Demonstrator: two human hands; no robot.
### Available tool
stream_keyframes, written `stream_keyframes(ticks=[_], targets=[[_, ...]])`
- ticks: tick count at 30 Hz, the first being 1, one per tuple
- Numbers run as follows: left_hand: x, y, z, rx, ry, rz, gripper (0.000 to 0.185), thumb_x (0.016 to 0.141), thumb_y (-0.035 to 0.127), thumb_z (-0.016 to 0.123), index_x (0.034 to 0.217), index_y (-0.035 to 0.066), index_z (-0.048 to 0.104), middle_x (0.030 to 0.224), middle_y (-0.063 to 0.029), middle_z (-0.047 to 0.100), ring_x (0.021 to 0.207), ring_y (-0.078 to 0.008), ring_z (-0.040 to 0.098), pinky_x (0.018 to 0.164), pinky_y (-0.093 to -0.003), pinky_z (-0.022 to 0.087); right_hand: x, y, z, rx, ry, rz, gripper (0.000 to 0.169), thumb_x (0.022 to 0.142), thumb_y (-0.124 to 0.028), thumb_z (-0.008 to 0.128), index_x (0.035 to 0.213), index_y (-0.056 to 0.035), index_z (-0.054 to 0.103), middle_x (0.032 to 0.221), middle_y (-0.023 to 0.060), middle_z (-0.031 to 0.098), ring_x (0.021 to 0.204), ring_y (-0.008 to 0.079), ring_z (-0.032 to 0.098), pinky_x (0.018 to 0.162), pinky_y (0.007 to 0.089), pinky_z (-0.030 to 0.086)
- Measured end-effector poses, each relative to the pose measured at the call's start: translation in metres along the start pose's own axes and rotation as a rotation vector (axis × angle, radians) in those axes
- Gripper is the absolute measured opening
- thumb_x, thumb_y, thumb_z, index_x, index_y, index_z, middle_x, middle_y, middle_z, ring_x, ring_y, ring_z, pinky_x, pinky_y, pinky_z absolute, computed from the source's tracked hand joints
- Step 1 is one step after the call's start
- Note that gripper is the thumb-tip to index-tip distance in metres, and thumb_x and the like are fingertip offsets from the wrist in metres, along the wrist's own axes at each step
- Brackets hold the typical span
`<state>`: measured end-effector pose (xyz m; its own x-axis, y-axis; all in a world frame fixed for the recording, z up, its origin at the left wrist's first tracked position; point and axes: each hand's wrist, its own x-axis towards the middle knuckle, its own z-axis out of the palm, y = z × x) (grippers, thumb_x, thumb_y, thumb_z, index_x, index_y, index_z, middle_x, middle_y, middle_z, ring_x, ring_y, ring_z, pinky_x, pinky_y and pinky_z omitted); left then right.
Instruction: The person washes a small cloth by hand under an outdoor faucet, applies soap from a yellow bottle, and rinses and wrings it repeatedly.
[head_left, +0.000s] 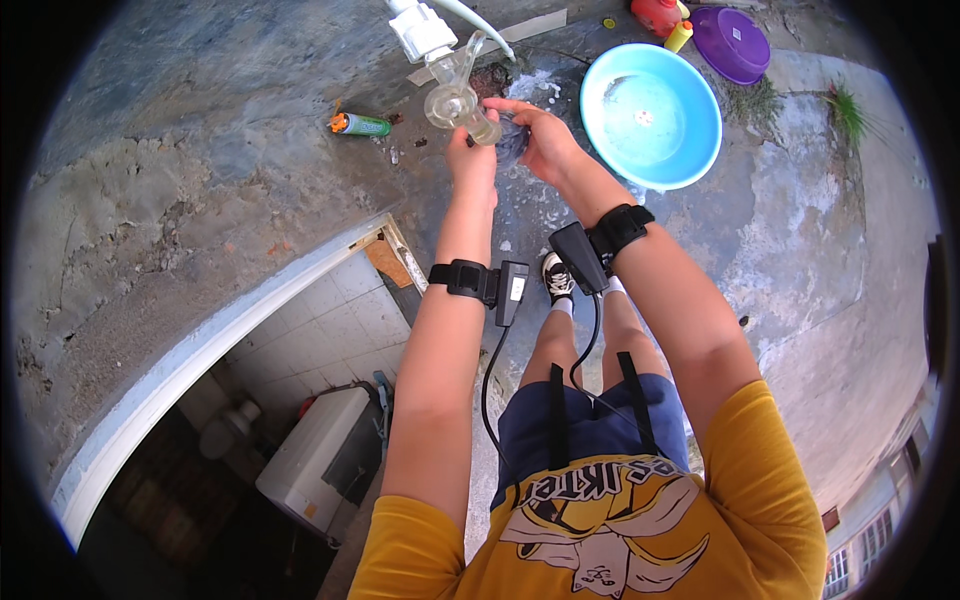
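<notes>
A bunched grey cloth (513, 140) is between my two hands, just under and beside the spout of a clear plastic tap (451, 105). My right hand (551, 144) curls around its right side, fingers reaching over the top toward the spout. On the other side, my left hand (472, 159) grips the cloth's left edge, partly covered by the spout. The tap's lever points up and away from me. A white plastic pipe fitting (421, 31) joins the tap from above. Whether water is running cannot be made out.
To the right stands a light-blue basin (694, 124) on wet concrete. Beyond it are a purple basin (731, 46), a red jug (655, 15) and a yellow bottle (679, 36). A green spray can (361, 124) lies left. A doorway frame (225, 319) opens at lower left.
</notes>
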<state>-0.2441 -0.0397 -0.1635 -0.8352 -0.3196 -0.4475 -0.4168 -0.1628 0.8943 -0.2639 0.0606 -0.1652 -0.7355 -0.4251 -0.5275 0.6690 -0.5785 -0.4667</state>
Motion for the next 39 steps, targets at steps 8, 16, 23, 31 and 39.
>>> stream_keyframes(ticks=[8,16,23,31,39], targets=[[-0.011,-0.012,0.010,0.327,0.026,0.712,0.020,0.072,0.008,0.061,0.089,0.002,0.053,0.090,-0.0095,0.052,0.081,-0.0213,0.052,0.073,-0.0319,0.042,0.007,0.005,0.002,0.244,0.206,0.173,0.027,0.087,-0.022,0.035,0.097,-0.0040,0.054,0.091,0.0099,0.057,0.086,0.0203,0.055,0.077,0.0341,0.045],[-0.007,0.016,0.017,0.695,-0.010,1.038,0.015,0.070,0.013,0.062,0.078,0.004,0.053,0.074,-0.0141,0.051,0.071,-0.0316,0.050,0.064,-0.0411,0.040,0.017,0.021,-0.003,0.259,0.160,0.098,0.025,0.087,-0.025,0.040,0.088,-0.0044,0.053,0.085,0.0077,0.057,0.076,0.0198,0.057,0.069,0.0334,0.047],[0.006,0.011,0.025,0.505,0.023,0.457,0.027,0.084,0.027,0.047,0.079,0.002,0.051,0.077,-0.0097,0.054,0.070,-0.0214,0.050,0.063,-0.0317,0.040,0.016,0.014,-0.002,-0.812,0.466,-0.314,0.028,0.081,-0.025,0.047,0.078,0.0007,0.057,0.070,0.0110,0.058,0.060,0.0196,0.055,0.050,0.0338,0.043],[0.026,-0.016,0.008,-0.365,-0.001,-0.317,0.018,0.085,0.022,0.046,0.086,0.005,0.048,0.077,-0.0051,0.052,0.072,-0.0160,0.053,0.063,-0.0299,0.044,0.003,0.014,0.004,-0.988,0.480,-0.458,0.034,0.079,-0.026,0.045,0.069,0.0048,0.055,0.062,0.0232,0.052,0.056,0.0344,0.050,0.059,0.0375,0.041],[-0.005,0.014,0.001,-0.157,-0.240,-0.254,0.032,0.081,0.023,0.058,0.109,0.010,0.047,0.093,-0.0016,0.054,0.086,-0.0131,0.051,0.073,-0.0329,0.042,-0.012,0.014,-0.031,-0.100,0.216,-0.140,0.028,0.077,-0.014,0.054,0.102,-0.0026,0.052,0.084,0.0045,0.056,0.073,0.0140,0.055,0.063,0.0279,0.045]])
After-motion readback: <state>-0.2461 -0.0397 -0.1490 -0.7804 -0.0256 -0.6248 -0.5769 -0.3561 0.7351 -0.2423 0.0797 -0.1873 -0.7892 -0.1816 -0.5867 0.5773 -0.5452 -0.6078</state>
